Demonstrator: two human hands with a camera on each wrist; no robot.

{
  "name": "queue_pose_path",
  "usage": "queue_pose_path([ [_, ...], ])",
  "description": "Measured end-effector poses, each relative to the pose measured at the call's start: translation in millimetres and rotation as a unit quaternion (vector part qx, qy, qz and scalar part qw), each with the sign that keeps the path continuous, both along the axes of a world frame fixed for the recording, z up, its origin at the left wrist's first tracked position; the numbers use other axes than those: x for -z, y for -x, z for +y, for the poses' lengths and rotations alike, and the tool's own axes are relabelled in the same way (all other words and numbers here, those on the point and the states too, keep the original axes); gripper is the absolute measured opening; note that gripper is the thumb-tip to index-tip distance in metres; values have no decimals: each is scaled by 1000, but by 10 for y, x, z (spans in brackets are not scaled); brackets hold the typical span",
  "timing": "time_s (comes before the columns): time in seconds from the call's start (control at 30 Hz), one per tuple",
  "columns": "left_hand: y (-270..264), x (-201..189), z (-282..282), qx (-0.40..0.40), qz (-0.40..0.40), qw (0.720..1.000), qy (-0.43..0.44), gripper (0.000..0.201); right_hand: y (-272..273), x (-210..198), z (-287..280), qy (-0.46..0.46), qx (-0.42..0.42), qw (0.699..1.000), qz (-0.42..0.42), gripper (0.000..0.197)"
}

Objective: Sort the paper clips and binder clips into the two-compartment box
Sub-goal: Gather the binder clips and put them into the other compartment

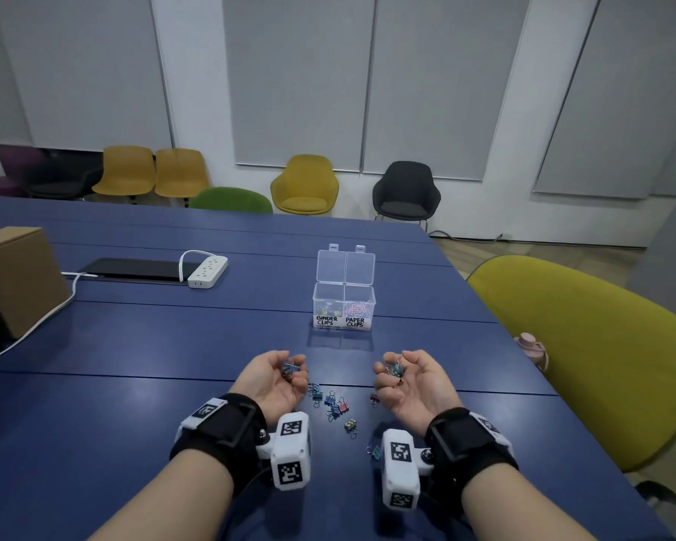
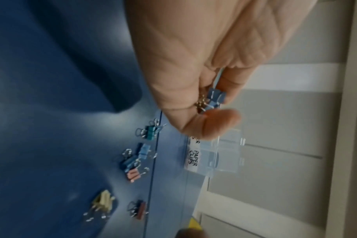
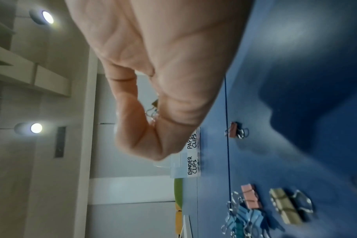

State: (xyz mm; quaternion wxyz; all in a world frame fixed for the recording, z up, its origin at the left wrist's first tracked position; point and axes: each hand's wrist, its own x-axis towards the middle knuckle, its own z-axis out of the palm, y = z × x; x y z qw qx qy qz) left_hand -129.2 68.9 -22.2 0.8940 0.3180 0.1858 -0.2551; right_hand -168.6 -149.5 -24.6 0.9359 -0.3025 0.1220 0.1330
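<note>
Both palms are turned upward above the table (image 1: 133, 345). Blue binder clips (image 1: 289, 369) are cupped in the curled left hand (image 1: 276, 378); further clips (image 1: 397, 370) are cradled likewise in the right hand (image 1: 410, 384).

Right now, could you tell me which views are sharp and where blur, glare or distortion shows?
Head view: mostly sharp, box labels legible, wide-angle bending of the walls, soft ceiling-light reflections on the table. Left wrist view: motion-blurred, left hand looms large. Right wrist view: two ceiling lamps flare, right hand soft.
</note>
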Motion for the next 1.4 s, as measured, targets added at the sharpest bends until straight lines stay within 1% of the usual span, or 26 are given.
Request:
queue_pose_path([
  [0.13, -3, 80, -91, 45, -5, 997, -70, 28, -71, 34, 111, 42, 3, 999, 29, 10],
  [0.23, -23, 100, -100, 113, -49, 970, -208, 28, -114, 41, 119, 187, -48, 980, 45, 21],
  [0.3, -42, 63, -85, 176, -103, 924, -323, 26, -133, 30, 85, 290, -98, 951, 41, 24],
  [0.37, -95, 17, -47, 243, -145, 860, -424, 23, -144, -12, 9, 368, -140, 919, 32, 26],
  [0.43, -174, -44, -19, 288, -158, 810, -485, 22, -182, -77, -93, 432, -171, 886, 13, 29],
  [0.47, -228, -69, -10, 299, -153, 799, -499, 22, -205, -121, -144, 461, -185, 868, 4, 29],
  [0.57, -389, -183, -4, 294, -150, 788, -521, 14, -304, -230, -295, 560, -221, 799, -1, 29],
  [0.6, -448, -232, -4, 296, -163, 773, -538, 15, -336, -279, -328, 592, -229, 773, 1, 30],
  [0.7, -643, -431, -33, 310, -203, 705, -605, 17, -485, -375, -385, 674, -260, 691, 16, 29],
  [0.8, -909, -624, -112, 317, -234, 635, -664, 9, -714, -456, -374, 746, -284, 602, 29, 23],
  [0.83, -1012, -680, -148, 315, -246, 617, -677, 8, -796, -490, -362, 772, -298, 562, 20, 28],
  [0.87, -1131, -726, -197, 305, -259, 609, -685, 8, -888, -519, -335, 795, -317, 517, -2, 31],
  [0.9, -1198, -772, -239, 284, -275, 607, -689, 9, -938, -566, -309, 804, -332, 493, -16, 31],
  [0.93, -1278, -810, -290, 253, -289, 616, -688, 10, -1002, -617, -290, 813, -348, 465, -41, 29],
  [0.97, -1376, -826, -338, 217, -303, 633, -679, 10, -1074, -661, -253, 819, -345, 456, -53, 26],
  [1.0, -1470, -832, -380, 184, -313, 647, -670, 8, -1149, -712, -217, 821, -337, 458, -59, 22],
  [1.03, -1554, -836, -418, 159, -323, 655, -665, 8, -1243, -754, -179, 827, -328, 452, -71, 16],
  [1.07, -1629, -825, -455, 148, -331, 655, -663, 16, -1342, -796, -133, 832, -319, 445, -87, 11],
  [1.1, -1701, -806, -486, 151, -339, 645, -668, 26, -1451, -832, -91, 838, -311, 436, -105, 7],
  [1.13, -1765, -784, -501, 161, -347, 618, -687, 36, -1555, -879, -39, 844, -310, 422, -119, 7],
  [1.2, -1855, -737, -512, 173, -365, 546, -734, 48, -1756, -942, 62, 855, -316, 389, -132, 13],
  [1.23, -1895, -702, -511, 172, -368, 532, -743, 50, -1848, -965, 112, 862, -314, 376, -135, 10],
  [1.27, -1923, -671, -507, 170, -369, 533, -742, 49, -1929, -991, 169, 870, -306, 361, -140, 11],
  [1.3, -1957, -633, -496, 167, -368, 538, -740, 48, -2020, -994, 223, 874, -289, 364, -142, 13],
  [1.37, -1995, -562, -459, 150, -368, 562, -725, 43, -2186, -1000, 326, 869, -261, 396, -143, 8],
  [1.4, -2003, -532, -440, 137, -371, 574, -717, 40, -2262, -1007, 380, 870, -252, 402, -136, 7],
])
